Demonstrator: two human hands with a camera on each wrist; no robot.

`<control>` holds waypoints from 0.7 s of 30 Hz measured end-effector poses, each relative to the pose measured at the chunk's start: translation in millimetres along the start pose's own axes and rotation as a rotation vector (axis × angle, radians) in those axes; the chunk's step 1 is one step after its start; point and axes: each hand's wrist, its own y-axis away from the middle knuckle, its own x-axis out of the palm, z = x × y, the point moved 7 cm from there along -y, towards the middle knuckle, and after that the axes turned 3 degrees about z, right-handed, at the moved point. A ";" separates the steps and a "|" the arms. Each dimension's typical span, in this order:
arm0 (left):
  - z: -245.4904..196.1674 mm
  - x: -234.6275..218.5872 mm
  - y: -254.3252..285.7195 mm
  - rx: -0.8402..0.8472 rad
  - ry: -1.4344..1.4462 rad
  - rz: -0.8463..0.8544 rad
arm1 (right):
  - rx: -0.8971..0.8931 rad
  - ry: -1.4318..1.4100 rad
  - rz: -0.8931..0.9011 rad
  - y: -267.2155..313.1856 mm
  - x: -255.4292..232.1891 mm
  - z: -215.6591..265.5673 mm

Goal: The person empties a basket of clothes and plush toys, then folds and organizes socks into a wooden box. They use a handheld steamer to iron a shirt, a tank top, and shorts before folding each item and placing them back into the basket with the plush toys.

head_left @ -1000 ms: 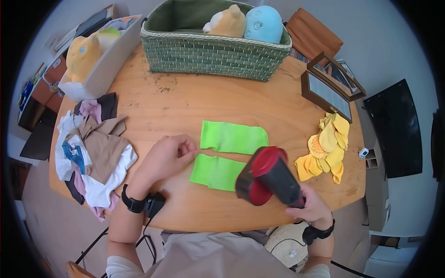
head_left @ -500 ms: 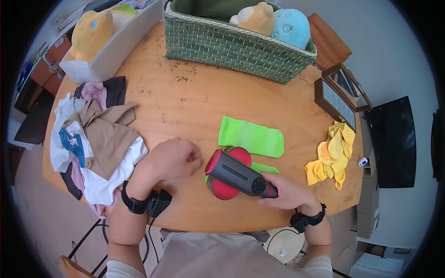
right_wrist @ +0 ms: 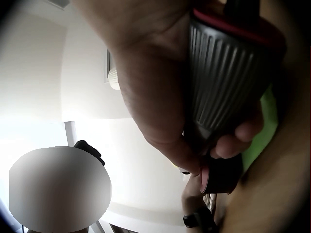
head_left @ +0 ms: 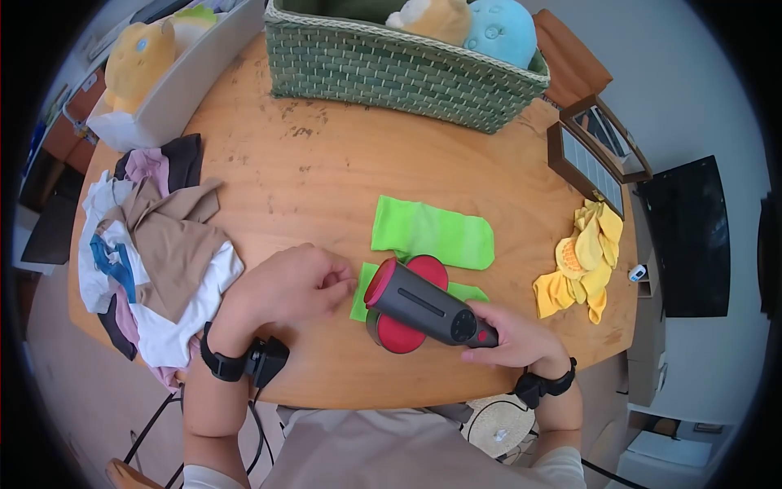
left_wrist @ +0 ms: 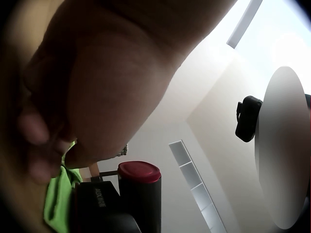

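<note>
Two bright green socks lie flat on the table, an upper sock (head_left: 432, 232) and a lower sock (head_left: 363, 297). My right hand (head_left: 517, 337) grips the handle of a dark grey and red handheld appliance (head_left: 419, 301), whose round head overlaps the lower sock. Ribbing shows on its handle (right_wrist: 214, 73) in the right wrist view, where fingers wrap it. My left hand (head_left: 297, 281) has loosely curled fingers with nothing seen in them, its fingertips close to the lower sock's left end. In the left wrist view, green fabric (left_wrist: 58, 199) shows beyond those fingers.
A heap of clothes (head_left: 171, 253) lies on the left, a yellow cloth bundle (head_left: 590, 257) on the right. Along the back stand a white bin (head_left: 155, 106) with a plush toy, a green woven basket (head_left: 391, 77) with two plush toys, and an open brown box (head_left: 582, 163).
My right hand has swung the appliance leftward and turned it, so its head now covers much of the lower sock. My left hand stays beside the socks; the view has shifted slightly.
</note>
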 end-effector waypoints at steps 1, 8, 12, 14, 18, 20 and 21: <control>-3.4 3.5 -1.4 0.027 0.051 0.034 | 0.025 0.009 0.011 1.1 -0.1 -2.8; -3.5 6.2 -8.5 -0.035 -0.095 -0.064 | -0.009 0.068 0.041 4.9 -0.2 -21.0; -5.5 6.1 -7.6 -0.113 -0.150 -0.143 | -0.020 0.018 -0.004 15.1 -3.3 -25.1; -4.9 5.6 -7.6 -0.149 -0.147 -0.153 | -0.014 -0.039 -0.012 22.1 -7.0 -26.2; -3.7 5.4 -7.7 -0.139 -0.132 -0.151 | 0.067 -0.049 -0.017 41.6 -13.8 -45.7; -3.7 5.6 -7.7 -0.140 -0.125 -0.149 | 0.090 -0.135 -0.051 50.2 -15.9 -47.4; -3.8 5.4 -7.5 -0.153 -0.113 -0.141 | 0.090 -0.138 -0.053 55.0 -17.2 -50.0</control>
